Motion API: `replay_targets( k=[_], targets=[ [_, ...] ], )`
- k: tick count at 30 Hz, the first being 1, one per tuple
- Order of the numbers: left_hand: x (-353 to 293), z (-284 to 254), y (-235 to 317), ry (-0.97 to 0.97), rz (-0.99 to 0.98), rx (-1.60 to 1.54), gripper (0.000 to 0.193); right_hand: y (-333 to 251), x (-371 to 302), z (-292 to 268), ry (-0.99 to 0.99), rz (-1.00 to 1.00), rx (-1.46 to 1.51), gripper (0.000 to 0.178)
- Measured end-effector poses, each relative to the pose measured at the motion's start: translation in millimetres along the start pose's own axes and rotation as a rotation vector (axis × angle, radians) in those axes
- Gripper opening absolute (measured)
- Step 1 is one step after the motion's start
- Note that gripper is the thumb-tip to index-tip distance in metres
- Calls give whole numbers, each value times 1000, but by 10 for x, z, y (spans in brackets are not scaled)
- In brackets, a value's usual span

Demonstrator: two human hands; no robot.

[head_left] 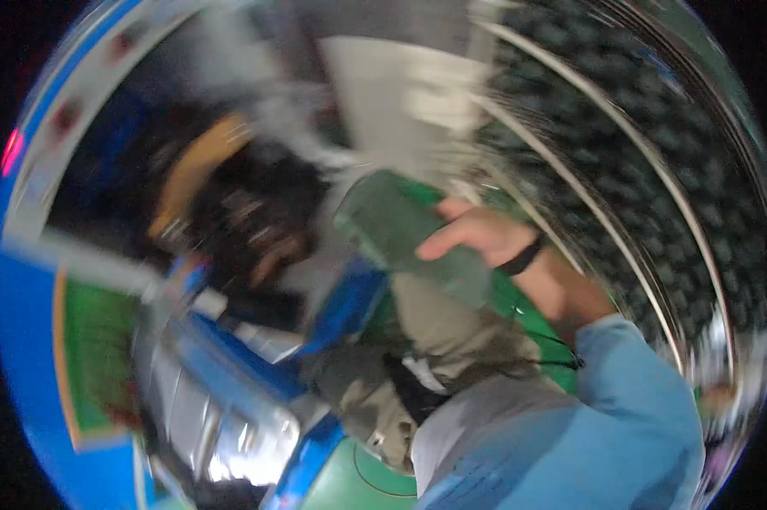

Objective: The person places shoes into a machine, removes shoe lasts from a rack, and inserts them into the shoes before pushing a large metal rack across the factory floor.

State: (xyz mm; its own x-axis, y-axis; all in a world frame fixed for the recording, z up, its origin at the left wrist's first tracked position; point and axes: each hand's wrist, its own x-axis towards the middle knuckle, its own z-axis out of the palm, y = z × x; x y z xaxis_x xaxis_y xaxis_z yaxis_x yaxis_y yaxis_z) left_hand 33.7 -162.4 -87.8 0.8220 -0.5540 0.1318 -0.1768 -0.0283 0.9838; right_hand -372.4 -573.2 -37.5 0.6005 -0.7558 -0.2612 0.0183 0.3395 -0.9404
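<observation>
From the right, my right hand reaches out of a light blue sleeve, with a dark band around its wrist. Its thumb lies along the upper face of a flat grey-green panel, and the other fingers bend around the far edge. The panel hangs over my lap and beige trousers, tilted. What the panel is made of cannot be told through the blur. My left hand does not show anywhere that I can make out.
Curved metal rails run along the right, before a dark mass of small pieces. At left are a dark machine-like bulk with a yellow curved part, a shiny metal and blue assembly and a green board. Everything is smeared by motion.
</observation>
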Motion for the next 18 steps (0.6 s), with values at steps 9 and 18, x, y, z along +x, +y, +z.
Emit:
replay_targets(
  k=[9,18],
  targets=[
    [-311,2165,-195,-228,336,318,31,1870,-2994,-986,920,57,910,46],
    [-1056,3409,296,-1096,88,50,23,2504,-4587,-981,1236,-665,1178,54]
  ],
)
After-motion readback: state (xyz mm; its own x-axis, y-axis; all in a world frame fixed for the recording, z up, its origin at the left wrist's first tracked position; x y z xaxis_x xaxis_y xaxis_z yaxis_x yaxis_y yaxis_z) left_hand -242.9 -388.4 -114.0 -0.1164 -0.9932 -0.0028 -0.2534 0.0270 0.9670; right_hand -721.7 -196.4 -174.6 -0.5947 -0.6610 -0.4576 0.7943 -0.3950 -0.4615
